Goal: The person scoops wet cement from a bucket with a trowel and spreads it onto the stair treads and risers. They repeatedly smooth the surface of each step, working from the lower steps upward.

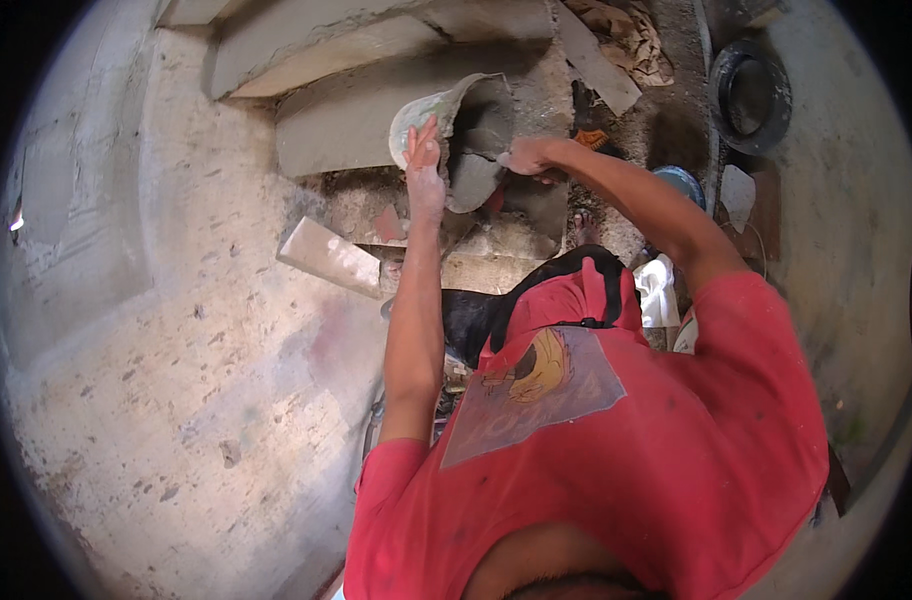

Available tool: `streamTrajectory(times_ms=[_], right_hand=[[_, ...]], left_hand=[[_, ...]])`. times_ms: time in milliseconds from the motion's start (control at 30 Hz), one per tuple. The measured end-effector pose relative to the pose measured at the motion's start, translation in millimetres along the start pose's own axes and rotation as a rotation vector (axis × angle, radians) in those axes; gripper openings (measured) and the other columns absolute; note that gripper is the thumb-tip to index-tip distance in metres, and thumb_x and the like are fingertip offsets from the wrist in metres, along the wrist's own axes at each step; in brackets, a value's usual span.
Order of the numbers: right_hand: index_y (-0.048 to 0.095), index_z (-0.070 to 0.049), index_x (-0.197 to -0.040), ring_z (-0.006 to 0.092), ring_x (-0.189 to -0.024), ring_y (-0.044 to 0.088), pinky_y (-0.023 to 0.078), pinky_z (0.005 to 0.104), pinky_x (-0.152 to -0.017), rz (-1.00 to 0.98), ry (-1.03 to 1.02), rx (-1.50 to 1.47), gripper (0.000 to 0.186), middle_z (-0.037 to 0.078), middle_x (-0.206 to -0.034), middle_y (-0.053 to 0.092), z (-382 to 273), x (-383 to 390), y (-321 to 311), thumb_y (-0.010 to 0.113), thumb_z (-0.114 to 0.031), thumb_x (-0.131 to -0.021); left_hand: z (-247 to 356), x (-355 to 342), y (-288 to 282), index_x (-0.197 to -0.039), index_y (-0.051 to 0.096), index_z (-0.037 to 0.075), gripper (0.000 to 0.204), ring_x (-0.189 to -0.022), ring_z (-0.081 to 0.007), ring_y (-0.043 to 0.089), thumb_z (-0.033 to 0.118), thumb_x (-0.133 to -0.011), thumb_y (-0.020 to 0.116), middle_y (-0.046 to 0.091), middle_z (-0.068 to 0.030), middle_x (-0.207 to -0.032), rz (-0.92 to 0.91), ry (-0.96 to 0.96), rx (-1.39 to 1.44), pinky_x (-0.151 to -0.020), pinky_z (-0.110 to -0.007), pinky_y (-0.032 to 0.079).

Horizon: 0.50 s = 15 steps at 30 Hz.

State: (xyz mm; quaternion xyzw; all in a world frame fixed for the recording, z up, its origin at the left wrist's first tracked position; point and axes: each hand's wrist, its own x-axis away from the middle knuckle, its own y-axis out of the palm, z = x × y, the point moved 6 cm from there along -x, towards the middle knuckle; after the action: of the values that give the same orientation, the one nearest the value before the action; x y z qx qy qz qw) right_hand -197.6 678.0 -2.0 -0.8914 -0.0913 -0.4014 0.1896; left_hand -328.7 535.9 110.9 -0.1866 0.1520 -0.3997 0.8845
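Observation:
My left hand (423,165) grips the rim of a pale, tilted pan (431,110) that holds wet grey mortar (481,150). The pan's mouth faces right and down, over a mortar-covered ledge (536,205). My right hand (529,157) is curled at the pan's mouth, against the mortar. Whether it grips a tool is hidden by the fingers. Both arms reach forward from my red shirt (616,440).
Grey concrete slabs (356,120) step up behind the pan. A pale tile piece (328,255) leans below left of it. A rough plastered wall (166,330) fills the left. At right are a black ring-shaped basin (751,95), a blue bowl (684,180) and a white cloth (659,290).

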Motion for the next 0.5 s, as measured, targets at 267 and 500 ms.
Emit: streamTrajectory(times_ms=[267,500], right_hand=[[0.059,-0.022,-0.122,0.0074,-0.044,0.037,0.036,0.0283,-0.040,-0.482,0.118,-0.628,0.047,-0.002,-0.064,0.045,-9.6,47.6,51.6,0.043,-0.061,-0.102],[0.057,-0.013,-0.093,0.0117,-0.041,0.044,0.040,0.0330,-0.039,-0.339,-0.015,-0.669,0.052,-0.001,-0.059,0.046,24.4,70.4,21.4,0.047,-0.063,-0.101]], left_hand=[[-7.1,3.0,1.9,-0.133,0.066,0.002,0.057,-0.159,-0.0305,0.016,0.049,-0.108,0.045,0.054,-0.0018,-0.155,0.052,0.021,0.092,-0.124,-0.055,-0.012],[-7.3,5.2,-1.3,-0.133,0.067,0.003,0.055,-0.160,-0.0297,0.014,0.048,-0.108,0.047,0.054,-0.0027,-0.155,0.034,0.015,0.086,-0.124,-0.054,-0.012]])
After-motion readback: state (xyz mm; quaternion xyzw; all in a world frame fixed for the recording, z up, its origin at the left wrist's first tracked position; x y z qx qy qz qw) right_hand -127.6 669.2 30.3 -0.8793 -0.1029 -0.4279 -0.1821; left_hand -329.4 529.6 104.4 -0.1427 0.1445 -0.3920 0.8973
